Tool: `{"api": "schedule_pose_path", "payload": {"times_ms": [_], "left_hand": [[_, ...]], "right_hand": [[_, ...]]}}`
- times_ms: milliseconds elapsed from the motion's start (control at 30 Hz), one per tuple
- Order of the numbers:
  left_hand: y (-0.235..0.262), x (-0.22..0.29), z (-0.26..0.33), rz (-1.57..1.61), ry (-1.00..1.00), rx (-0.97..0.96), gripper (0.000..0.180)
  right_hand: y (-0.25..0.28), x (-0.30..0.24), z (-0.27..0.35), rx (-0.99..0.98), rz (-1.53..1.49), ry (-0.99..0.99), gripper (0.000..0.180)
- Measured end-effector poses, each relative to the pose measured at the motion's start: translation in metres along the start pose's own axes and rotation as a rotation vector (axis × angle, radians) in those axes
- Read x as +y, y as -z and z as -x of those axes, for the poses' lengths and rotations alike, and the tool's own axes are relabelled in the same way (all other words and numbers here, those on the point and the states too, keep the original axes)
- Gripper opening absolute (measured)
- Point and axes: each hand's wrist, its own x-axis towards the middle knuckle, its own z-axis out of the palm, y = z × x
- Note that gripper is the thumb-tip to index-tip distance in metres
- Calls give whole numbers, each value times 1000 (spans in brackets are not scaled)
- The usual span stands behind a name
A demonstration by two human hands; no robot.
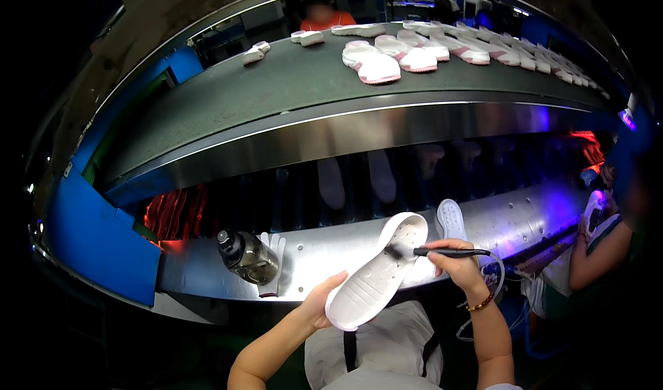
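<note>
I see no packages, labels or signs from here, and no screen I can make out. The far background behind the upper conveyor is dim and blurred, with only small purple and white lights, too indistinct for me to tell as displays.

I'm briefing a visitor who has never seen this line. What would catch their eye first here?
Front and centre, the left hand holds a white shoe sole while the right hand touches a thin black brush to its inner face. Above, pink-and-white shoes ride a dark conveyor belt. A dark bottle lies on the steel ledge, left.
</note>
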Motion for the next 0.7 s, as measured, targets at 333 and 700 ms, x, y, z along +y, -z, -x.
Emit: {"api": "schedule_pose_path", "payload": {"times_ms": [333, 700], "left_hand": [[-17, 32, -11, -259, -235, 103, 54], [-148, 209, -92, 500, -1086, 30, 70]], "right_hand": [[-35, -6, 53, -150, -248, 33, 18], [-15, 40, 44, 221, -543, -64, 18]]}}
